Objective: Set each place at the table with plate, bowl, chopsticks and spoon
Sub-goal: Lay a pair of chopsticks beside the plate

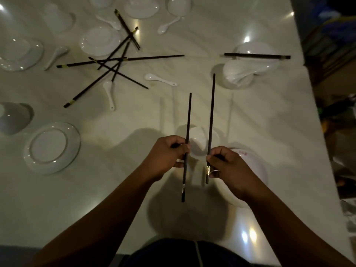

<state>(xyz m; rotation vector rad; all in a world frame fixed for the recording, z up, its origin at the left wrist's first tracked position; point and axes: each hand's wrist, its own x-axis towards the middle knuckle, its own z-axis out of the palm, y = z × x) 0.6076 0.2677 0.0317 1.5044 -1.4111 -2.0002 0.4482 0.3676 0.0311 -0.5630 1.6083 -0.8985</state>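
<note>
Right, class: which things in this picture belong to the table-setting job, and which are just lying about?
In the job: left hand gripping a chopstick; right hand gripping a second chopstick; bowl and plate beneath them; chopstick pile; spoon.

Lying about: blurred clutter beyond the table's right edge.

bare hands, dark garment, perhaps navy

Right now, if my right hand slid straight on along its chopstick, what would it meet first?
Probably nothing: the right hand and chopstick point at bare table, passing just left of the far bowl; depth unclear.
</note>
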